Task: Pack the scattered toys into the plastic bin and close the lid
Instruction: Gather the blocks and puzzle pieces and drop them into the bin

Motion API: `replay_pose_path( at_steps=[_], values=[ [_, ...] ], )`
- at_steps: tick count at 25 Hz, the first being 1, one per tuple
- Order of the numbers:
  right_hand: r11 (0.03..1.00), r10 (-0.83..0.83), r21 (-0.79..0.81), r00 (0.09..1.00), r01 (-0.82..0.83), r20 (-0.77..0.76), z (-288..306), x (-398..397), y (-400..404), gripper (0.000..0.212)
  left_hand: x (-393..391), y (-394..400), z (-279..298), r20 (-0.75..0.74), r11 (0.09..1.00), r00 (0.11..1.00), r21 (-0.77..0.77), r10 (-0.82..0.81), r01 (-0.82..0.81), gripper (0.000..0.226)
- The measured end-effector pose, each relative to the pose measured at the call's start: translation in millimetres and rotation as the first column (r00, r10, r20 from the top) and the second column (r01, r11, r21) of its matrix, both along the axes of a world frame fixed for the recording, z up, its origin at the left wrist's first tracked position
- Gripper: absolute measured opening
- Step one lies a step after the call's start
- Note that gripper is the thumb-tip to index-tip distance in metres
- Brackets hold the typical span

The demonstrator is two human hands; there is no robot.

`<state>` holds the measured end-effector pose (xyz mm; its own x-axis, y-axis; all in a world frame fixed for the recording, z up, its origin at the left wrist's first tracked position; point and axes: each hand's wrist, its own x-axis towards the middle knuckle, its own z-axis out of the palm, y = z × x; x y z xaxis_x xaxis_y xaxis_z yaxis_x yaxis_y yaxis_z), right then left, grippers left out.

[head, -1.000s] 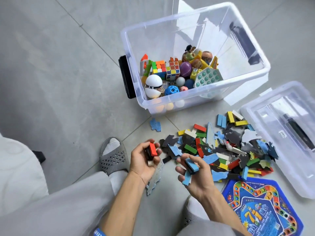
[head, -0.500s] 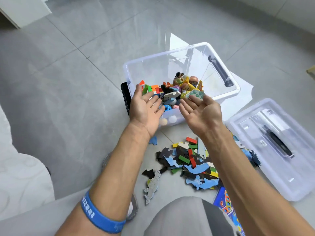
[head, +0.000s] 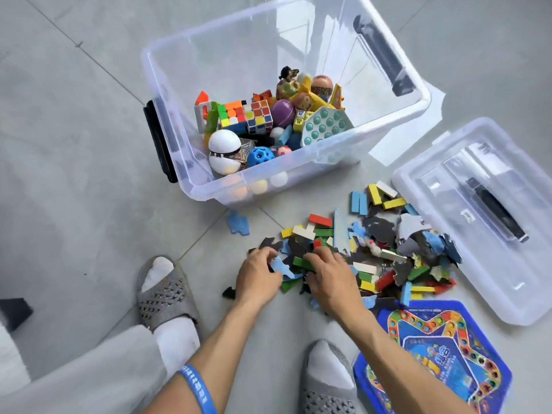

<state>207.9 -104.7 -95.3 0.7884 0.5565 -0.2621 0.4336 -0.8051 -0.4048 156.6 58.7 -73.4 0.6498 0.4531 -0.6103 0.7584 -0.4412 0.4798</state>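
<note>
The clear plastic bin stands open on the floor, holding cubes, balls, a white egg toy and figures. In front of it lies a scattered pile of coloured blocks and puzzle pieces. Both my hands are down on the pile's left end. My left hand curls its fingers around a blue puzzle piece. My right hand curls over a green block and the pieces beneath it. The bin's clear lid lies flat to the right, black handle up.
A blue game board lies at the lower right, next to my right foot. One blue puzzle piece sits alone near the bin's front, and a black piece lies left of my left hand. My grey slippers rest on the tiled floor.
One second ago both hands held pieces; half a second ago they were open over the bin. Now both are back down on the pile, fingers curled on new pieces.
</note>
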Motion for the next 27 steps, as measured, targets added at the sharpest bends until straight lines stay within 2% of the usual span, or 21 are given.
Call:
replay_pose_path(
  at_steps=[2,5,7,8,9,10,11,12,13,15,16,18,20,22,25,27],
  values=[
    [0.996,0.066,-0.075,0.988,-0.056,0.138,-10,-3,5,0.025,0,-2,-7,0.019,0.953,0.960,0.122,-0.281,0.277,0.043],
    [0.997,0.062,-0.048,0.980,-0.053,0.191,-13,0,11,0.020,-1,0,-14,0.017,0.896,0.911,0.188,-0.413,0.402,0.049],
    [0.995,-0.054,0.092,0.996,0.048,0.073,-9,4,10,0.019,-4,4,-13,0.037,0.882,0.905,0.247,-0.423,0.402,0.035],
    [0.966,-0.167,0.189,0.983,0.178,-0.076,-4,7,8,0.017,-5,5,-11,0.041,0.879,0.910,0.281,-0.413,0.386,0.022],
    [0.886,-0.297,0.269,0.907,0.379,-0.299,3,10,6,0.016,-6,7,-11,0.048,0.885,0.922,0.303,-0.385,0.354,0.013],
    [0.735,-0.380,0.308,0.743,0.604,-0.551,11,15,2,0.015,-7,7,-9,0.063,0.908,0.943,0.299,-0.327,0.294,0.013],
    [0.554,-0.354,0.297,0.544,0.777,-0.761,20,19,-3,0.018,-7,7,-9,0.078,0.942,0.966,0.256,-0.246,0.219,0.016],
    [0.404,-0.258,0.265,0.386,0.876,-0.886,28,22,-10,0.023,-7,5,-8,0.090,0.971,0.984,0.198,-0.155,0.135,0.017],
    [0.323,-0.149,0.240,0.299,0.916,-0.942,35,26,-18,0.028,-5,3,-7,0.095,0.987,0.992,0.146,-0.088,0.073,0.015],
    [0.277,0.000,0.239,0.248,0.931,-0.969,46,36,-28,0.035,0,1,-2,0.090,0.990,0.994,0.127,-0.066,0.054,0.019],
    [0.275,0.020,0.243,0.248,0.930,-0.969,51,42,-28,0.034,3,0,0,0.101,0.984,0.990,0.159,-0.095,0.079,0.025],
    [0.280,-0.063,0.230,0.257,0.932,-0.964,53,55,-25,0.012,17,-6,3,0.190,0.955,0.965,0.269,-0.181,0.126,0.036],
    [0.359,-0.279,0.232,0.341,0.904,-0.898,51,67,-19,0.037,40,-18,5,0.256,0.919,0.920,0.339,-0.296,0.201,0.035],
    [0.426,-0.437,0.230,0.422,0.875,-0.794,50,75,-17,0.046,67,-28,0,0.200,0.847,0.870,0.403,-0.450,0.345,0.033],
    [0.618,-0.519,0.229,0.609,0.752,-0.600,48,72,-20,0.020,89,-31,-12,0.044,0.691,0.767,0.469,-0.641,0.550,0.028],
    [0.737,-0.518,0.206,0.733,0.644,-0.441,40,64,-23,0.021,91,-28,-17,0.035,0.680,0.746,0.442,-0.665,0.585,0.021]
  ],
)
